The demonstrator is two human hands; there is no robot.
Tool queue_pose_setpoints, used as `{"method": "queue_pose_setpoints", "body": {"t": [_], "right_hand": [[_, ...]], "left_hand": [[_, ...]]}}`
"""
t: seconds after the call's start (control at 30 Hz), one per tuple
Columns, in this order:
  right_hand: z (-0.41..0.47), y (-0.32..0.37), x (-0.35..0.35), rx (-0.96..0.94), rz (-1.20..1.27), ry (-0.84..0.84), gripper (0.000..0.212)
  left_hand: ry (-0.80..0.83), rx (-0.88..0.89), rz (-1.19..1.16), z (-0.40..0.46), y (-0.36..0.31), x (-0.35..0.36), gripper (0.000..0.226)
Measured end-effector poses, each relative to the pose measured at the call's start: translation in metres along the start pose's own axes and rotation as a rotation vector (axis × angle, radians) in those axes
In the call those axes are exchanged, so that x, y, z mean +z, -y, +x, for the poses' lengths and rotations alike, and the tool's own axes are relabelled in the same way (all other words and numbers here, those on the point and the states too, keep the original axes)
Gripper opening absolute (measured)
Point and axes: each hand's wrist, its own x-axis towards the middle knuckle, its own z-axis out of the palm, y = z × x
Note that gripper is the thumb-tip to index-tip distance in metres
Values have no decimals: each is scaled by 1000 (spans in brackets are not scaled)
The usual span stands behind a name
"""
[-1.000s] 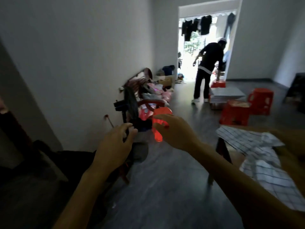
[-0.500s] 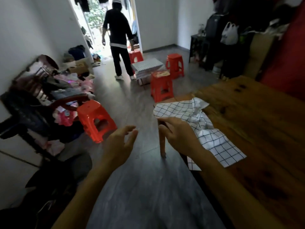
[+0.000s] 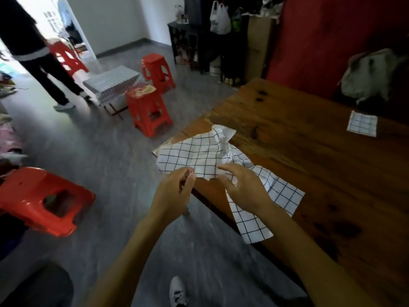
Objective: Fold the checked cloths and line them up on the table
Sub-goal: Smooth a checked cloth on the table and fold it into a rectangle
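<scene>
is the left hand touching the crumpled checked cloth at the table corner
Touching. In the head view the left hand pinches the near edge of the crumpled checked cloth, its fingertips curled onto the fabric with no gap.

Head-worn view, forward and downward

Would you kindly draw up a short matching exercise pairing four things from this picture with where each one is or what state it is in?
Things:
1. crumpled checked cloth
2. folded checked cloth
3. white plastic bag
4. left hand

Places or states:
A. up on the dark shelf in the background
B. lying flat near the table's far edge
C. pinching a cloth edge
D. spread unfolded over the table's near corner

Pairs: 1-D, 2-B, 3-A, 4-C
</scene>
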Motion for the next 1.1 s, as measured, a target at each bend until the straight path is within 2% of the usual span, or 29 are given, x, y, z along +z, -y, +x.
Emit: {"method": "queue_pose_setpoints", "body": {"t": [0.1,0.33,0.6,0.83,0.97,1.1], "right_hand": [[20,-1,12,78,-63,-28,36],[60,9,28,262,-80,-175,36],[78,-31,32,423,-98,-214,39],[104,-97,43,531,-49,-121,42],[128,-128,53,581,-48,9,45],[148,-160,71,594,-116,195,53]], "left_hand": [[74,62,-32,36,23,4,39],[241,185,13,106,59,-1,46],[379,262,17,166,68,44,37],[512,180,76,203,75,112,36],[583,174,99,223,78,141,33],[588,218,42,243,79,160,25]]}}
